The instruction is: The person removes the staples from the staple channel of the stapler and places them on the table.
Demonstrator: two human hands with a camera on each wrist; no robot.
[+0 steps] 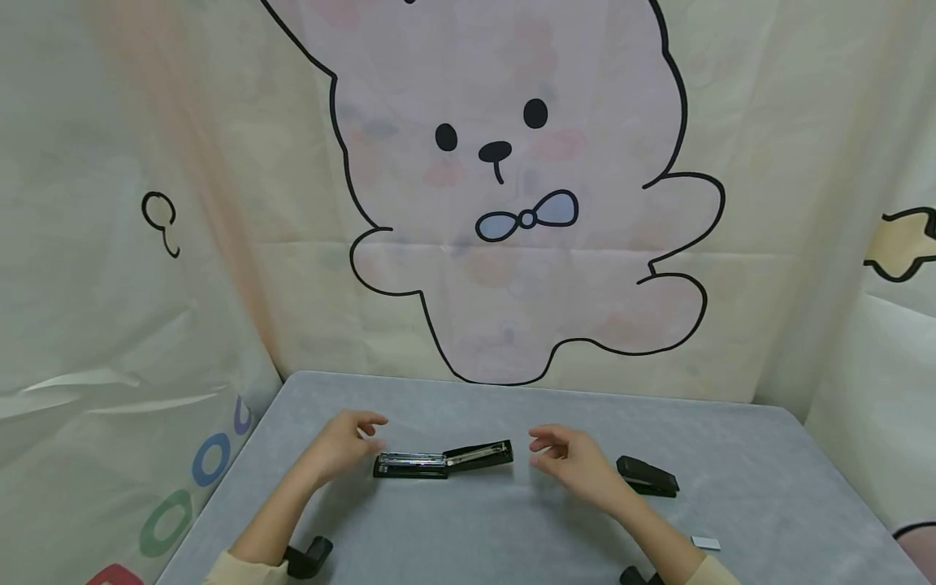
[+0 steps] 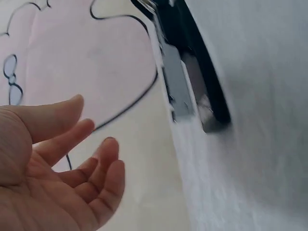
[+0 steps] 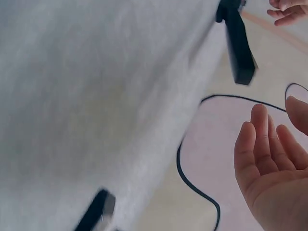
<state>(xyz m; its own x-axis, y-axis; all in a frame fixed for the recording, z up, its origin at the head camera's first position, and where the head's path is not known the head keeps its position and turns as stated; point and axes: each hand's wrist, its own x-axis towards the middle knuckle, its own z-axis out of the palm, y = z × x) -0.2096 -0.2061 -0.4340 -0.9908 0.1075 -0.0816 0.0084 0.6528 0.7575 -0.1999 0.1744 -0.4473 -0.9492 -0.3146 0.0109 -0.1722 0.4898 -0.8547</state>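
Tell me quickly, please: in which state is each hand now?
Left hand: open, holding nothing, near one end of the opened-out black stapler.
Right hand: open, holding nothing, off the stapler's other end.

The opened stapler is black with silver metal inside. Beneath it, the tablecloth is pale grey-blue; to its right, a second stapler is black and a small slab white. Behind it, a cream backdrop bears a pale pink bear outlined in black, with a light-blue bow tie.
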